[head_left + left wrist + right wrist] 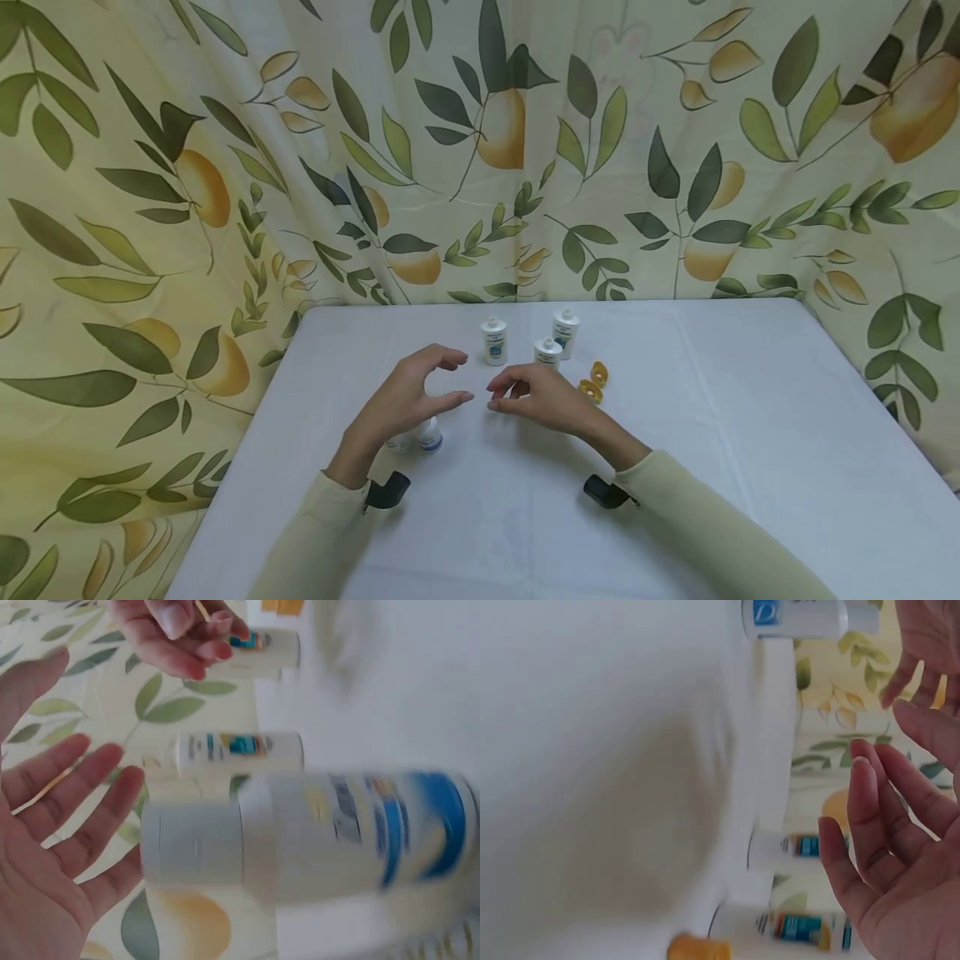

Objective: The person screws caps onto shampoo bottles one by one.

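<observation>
Both hands are raised over the white-covered table and hold nothing. My left hand point(408, 392) has its thumb and fingers spread apart, just above a white bottle with a blue label point(431, 436) and a second white bottle point(397, 443) partly covered by the hand. In the left wrist view a white-capped bottle point(352, 832) looms close and blurred beside the fingers. My right hand point(540, 396), fingers loosely bent, hovers in front of a white bottle point(548, 353) that it partly hides. Behind stand two more white bottles, one left point(494, 342) and one right point(566, 333).
Two orange-yellow pieces point(599, 372) with openings lie on the table point(750, 467) just right of the right hand. A curtain point(465, 208) printed with leaves and fruit hangs behind and to the sides of the table. Each wrist carries a small black device point(387, 490).
</observation>
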Demonstrator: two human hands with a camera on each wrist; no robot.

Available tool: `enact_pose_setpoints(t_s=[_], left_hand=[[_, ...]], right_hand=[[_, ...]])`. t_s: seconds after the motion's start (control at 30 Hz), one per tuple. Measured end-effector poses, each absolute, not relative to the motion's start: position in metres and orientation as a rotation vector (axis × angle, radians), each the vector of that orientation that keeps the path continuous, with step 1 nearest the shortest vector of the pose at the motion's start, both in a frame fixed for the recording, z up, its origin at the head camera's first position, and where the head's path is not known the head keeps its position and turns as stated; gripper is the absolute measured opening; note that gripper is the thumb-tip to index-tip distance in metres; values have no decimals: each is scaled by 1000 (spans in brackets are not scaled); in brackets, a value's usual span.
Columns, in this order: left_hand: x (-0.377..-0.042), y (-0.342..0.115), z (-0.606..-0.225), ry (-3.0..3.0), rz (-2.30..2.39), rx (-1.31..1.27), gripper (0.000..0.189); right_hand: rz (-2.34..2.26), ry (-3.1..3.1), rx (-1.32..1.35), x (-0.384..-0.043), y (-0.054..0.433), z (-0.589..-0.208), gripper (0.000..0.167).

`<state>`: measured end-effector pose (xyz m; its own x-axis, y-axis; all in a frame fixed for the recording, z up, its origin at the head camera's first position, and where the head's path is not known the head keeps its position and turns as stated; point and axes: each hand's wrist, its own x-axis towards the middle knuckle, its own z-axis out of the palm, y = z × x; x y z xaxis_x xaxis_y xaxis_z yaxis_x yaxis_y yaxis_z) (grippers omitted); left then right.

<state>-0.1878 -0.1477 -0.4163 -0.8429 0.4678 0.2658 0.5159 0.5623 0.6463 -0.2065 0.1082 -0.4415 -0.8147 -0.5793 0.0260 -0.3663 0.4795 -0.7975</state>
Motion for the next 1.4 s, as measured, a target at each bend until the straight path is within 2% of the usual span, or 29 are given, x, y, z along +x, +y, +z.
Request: enact_pose_setpoints(t_s=[0.53,0.87,1.4], left_hand=[[-197,-100,-423,-2548,-1271,-903,43],[-199,-71,-433,-2592,-1410,-812,45],[-211,-33,-464,-2680,-1663,-533,65]], right_hand=[[-1118,2635,-756,-202,162,-447,25],[-1015,2762,-638,-207,184,-451,24],[-822,2939,-564,-212,194,-464,39]])
